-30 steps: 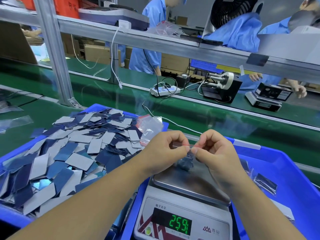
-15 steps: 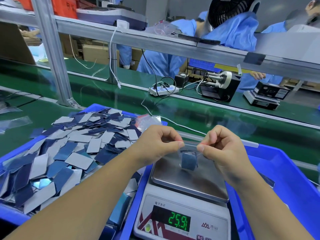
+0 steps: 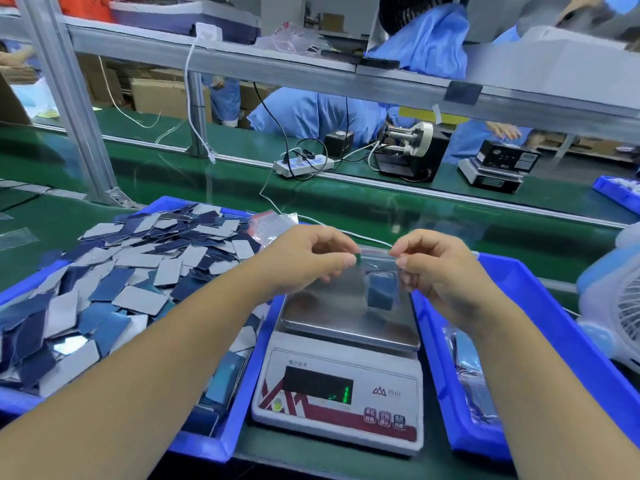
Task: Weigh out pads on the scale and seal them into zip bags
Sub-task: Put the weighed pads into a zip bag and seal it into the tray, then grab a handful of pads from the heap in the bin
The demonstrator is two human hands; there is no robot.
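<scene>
Two hands, left hand and right hand, pinch the zip bag strip ends above the scale; sealing step; next: press closure shut.

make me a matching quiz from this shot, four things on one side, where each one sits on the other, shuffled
Things:
1. zip bag
2. loose pads
3. scale
4. sealed bags

Places:
A. heaped in the blue tray on the left
B. lying in the blue tray on the right
C. held up by its top edge between the left hand and right hand, above the scale's pan
D. on the green bench between the two trays

Pairs: 1-C, 2-A, 3-D, 4-B
</scene>
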